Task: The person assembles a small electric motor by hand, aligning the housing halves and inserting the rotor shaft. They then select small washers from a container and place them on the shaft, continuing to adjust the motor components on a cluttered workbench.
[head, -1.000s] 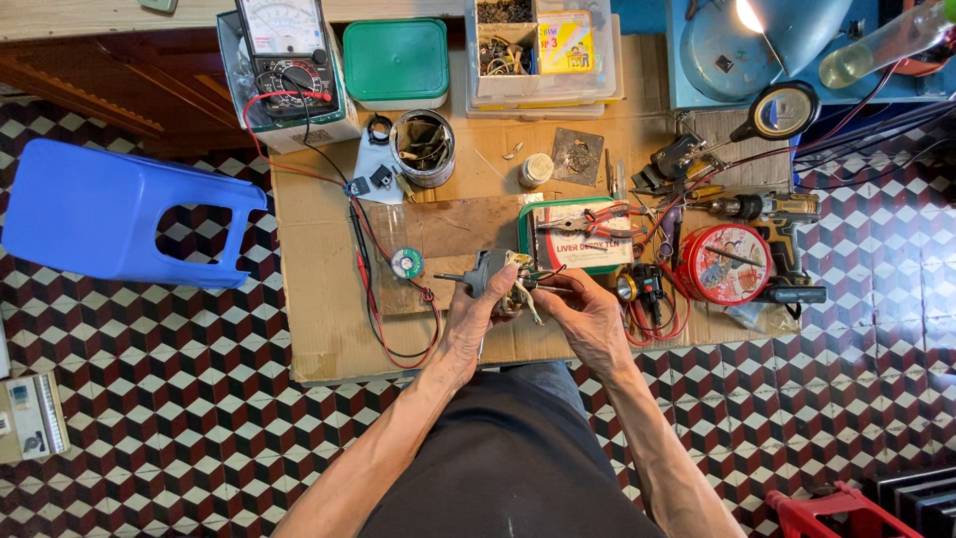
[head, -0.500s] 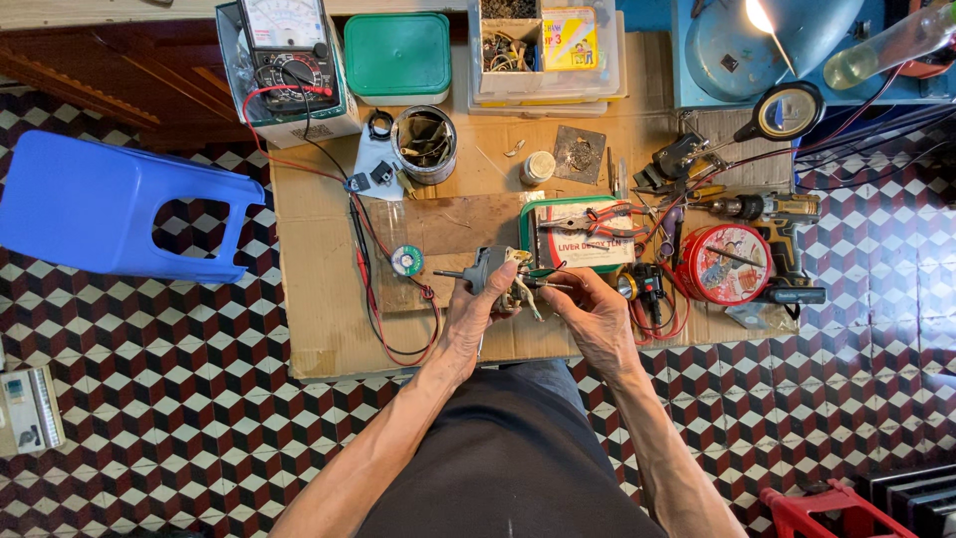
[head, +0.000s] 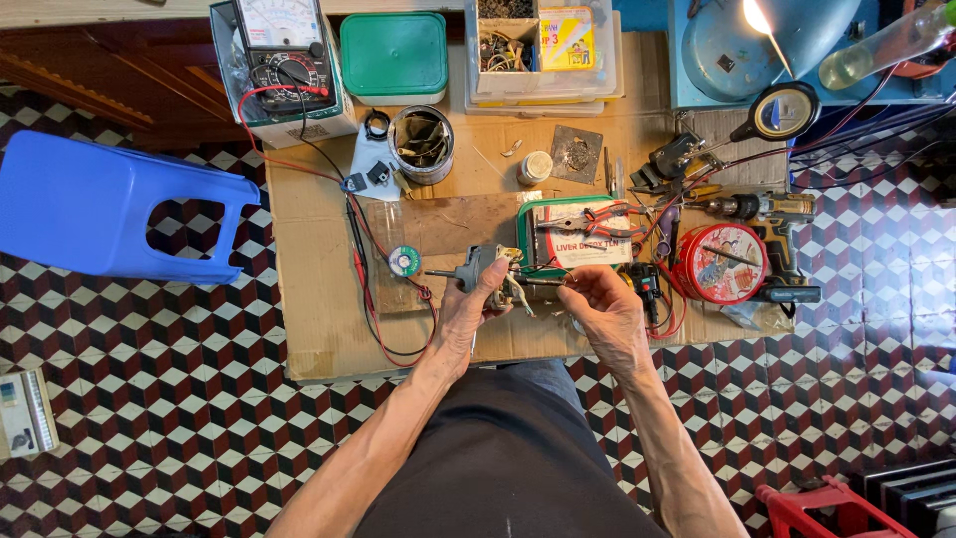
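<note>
Two bare hands meet over a low cardboard-topped bench [head: 329,329] set on a checkered tile floor. One, the left hand [head: 466,311], has its grip closed around a small grey motor [head: 476,269] with a thin shaft sticking out to the left, held just above the bench's middle. Its partner, the right hand [head: 604,309], pinches a slim dark tool [head: 543,282] whose tip touches the motor's wired end. By its looks the motor is stiff, compact and fairly weighty, best held by its body, since the thin wires seem fragile. A meter [head: 284,50], a metal can [head: 421,142], a solder spool [head: 403,262] and a red round tin [head: 719,263] lie near.
</note>
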